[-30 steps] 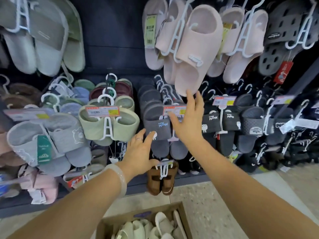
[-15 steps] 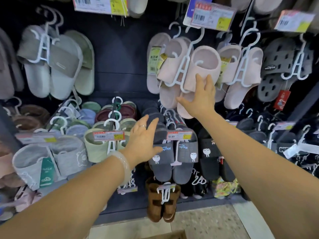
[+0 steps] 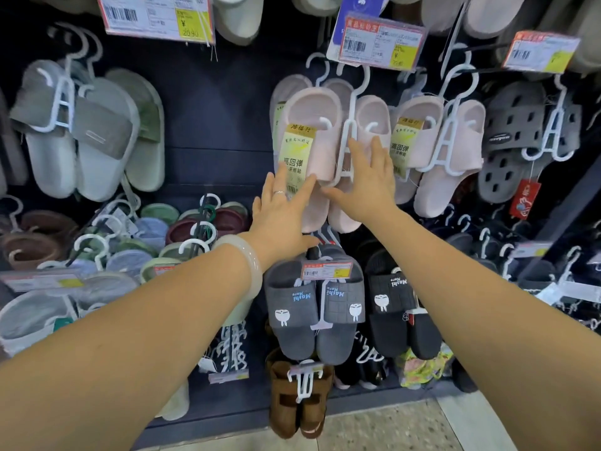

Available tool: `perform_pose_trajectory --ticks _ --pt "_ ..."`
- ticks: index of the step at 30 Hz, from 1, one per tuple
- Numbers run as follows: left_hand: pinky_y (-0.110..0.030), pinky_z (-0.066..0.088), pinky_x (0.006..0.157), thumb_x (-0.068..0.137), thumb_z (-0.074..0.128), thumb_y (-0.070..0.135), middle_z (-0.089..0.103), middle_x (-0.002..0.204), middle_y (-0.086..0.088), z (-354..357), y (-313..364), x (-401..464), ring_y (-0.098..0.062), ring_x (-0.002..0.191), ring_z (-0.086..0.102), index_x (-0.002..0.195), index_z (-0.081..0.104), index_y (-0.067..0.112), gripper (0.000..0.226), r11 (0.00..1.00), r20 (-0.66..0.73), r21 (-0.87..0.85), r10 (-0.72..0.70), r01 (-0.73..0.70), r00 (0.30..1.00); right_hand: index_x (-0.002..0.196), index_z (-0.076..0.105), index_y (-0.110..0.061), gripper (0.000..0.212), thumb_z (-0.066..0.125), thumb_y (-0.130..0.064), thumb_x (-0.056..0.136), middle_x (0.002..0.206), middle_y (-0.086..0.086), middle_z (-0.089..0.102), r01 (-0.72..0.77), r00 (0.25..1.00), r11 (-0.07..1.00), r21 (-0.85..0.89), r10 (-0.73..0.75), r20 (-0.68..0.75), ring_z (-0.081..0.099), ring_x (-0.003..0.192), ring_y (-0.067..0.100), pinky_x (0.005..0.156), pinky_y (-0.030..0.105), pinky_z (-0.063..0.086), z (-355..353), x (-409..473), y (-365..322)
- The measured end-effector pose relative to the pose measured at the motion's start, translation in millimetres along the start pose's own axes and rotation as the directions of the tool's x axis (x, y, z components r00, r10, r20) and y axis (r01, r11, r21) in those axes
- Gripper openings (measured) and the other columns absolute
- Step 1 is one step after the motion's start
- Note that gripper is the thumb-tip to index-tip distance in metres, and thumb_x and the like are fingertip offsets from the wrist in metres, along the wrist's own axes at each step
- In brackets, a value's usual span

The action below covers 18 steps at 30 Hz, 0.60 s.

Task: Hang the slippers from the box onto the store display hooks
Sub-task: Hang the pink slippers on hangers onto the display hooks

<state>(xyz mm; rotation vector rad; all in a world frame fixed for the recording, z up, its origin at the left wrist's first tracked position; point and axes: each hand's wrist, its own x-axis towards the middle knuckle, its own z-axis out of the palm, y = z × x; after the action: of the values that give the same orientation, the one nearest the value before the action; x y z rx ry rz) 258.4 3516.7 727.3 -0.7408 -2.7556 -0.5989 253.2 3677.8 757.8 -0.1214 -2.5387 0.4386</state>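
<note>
A pair of pale pink slippers (image 3: 312, 125) on a white plastic hanger (image 3: 348, 138) hangs from a display hook in the upper middle of the wall. My left hand (image 3: 279, 216) lies with spread fingers against the lower edge of the left pink slipper. My right hand (image 3: 367, 180) presses flat on the right pink slipper beside the hanger's stem. Neither hand grips anything. The box is out of view.
More pink slippers (image 3: 435, 148) hang to the right, then dark grey perforated ones (image 3: 520, 131). Grey-white slides (image 3: 81, 135) hang at left. Below my hands hang grey Mashi Maro slippers (image 3: 312, 307) and brown sandals (image 3: 299, 395). Price tags (image 3: 377, 40) jut out above.
The view tilted up, so the box left the frame. My left hand rose from the grey slippers to the pink pair. My right hand shifted up onto the right pink slipper.
</note>
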Motion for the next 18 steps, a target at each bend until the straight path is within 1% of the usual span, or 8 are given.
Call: perform_pose_trajectory --ticks 3,6,14,18 --pt "-0.059 0.012 0.113 0.073 0.074 0.037 -0.023 0.154 -0.013 -0.6 3.7 6.3 -0.036 0.142 -0.015 0.147 0.001 0.036 0.104 1.0 0.001 0.009 -0.005 0.005 1.0 0.148 0.011 -0.023 0.093 0.063 -0.052 0.077 0.157 0.013 -0.003 0.042 0.999 0.999 0.005 -0.042 0.033 -0.004 0.144 0.035 0.116 0.051 0.005 -2.4 4.9 -6.3" --pt "-0.058 0.012 0.114 0.073 0.074 0.038 -0.023 0.153 -0.014 1.7 5.1 8.9 -0.035 0.142 -0.013 0.148 0.001 0.034 0.105 1.0 0.012 0.02 -0.013 0.012 1.0 0.148 0.012 -0.024 0.091 0.063 -0.052 0.078 0.158 0.009 -0.002 0.044 0.997 0.999 0.018 -0.045 0.064 -0.004 0.144 0.035 0.115 0.05 0.005 -2.7 10.1 -12.6" --pt "-0.059 0.013 0.113 0.072 0.075 0.038 -0.019 0.154 -0.017 -1.5 0.4 14.8 -0.037 0.142 -0.009 0.148 0.004 0.03 0.104 0.999 0.022 0.047 -0.026 0.025 0.999 0.148 0.011 -0.02 0.096 0.063 -0.055 0.076 0.158 0.011 -0.001 0.055 0.994 0.998 0.022 -0.057 0.088 -0.004 0.145 0.032 0.117 0.047 0.003 5.7 16.4 -11.4" --pt "-0.058 0.013 0.114 0.073 0.075 0.038 -0.016 0.154 -0.018 -0.5 0.5 17.5 -0.037 0.143 -0.009 0.148 0.002 0.029 0.105 0.998 0.039 0.064 -0.017 0.015 0.999 0.148 0.012 -0.019 0.095 0.065 -0.053 0.076 0.158 0.011 -0.001 0.061 0.995 0.997 0.044 -0.064 0.071 -0.003 0.144 0.033 0.117 0.047 0.004 5.8 15.6 -7.7"
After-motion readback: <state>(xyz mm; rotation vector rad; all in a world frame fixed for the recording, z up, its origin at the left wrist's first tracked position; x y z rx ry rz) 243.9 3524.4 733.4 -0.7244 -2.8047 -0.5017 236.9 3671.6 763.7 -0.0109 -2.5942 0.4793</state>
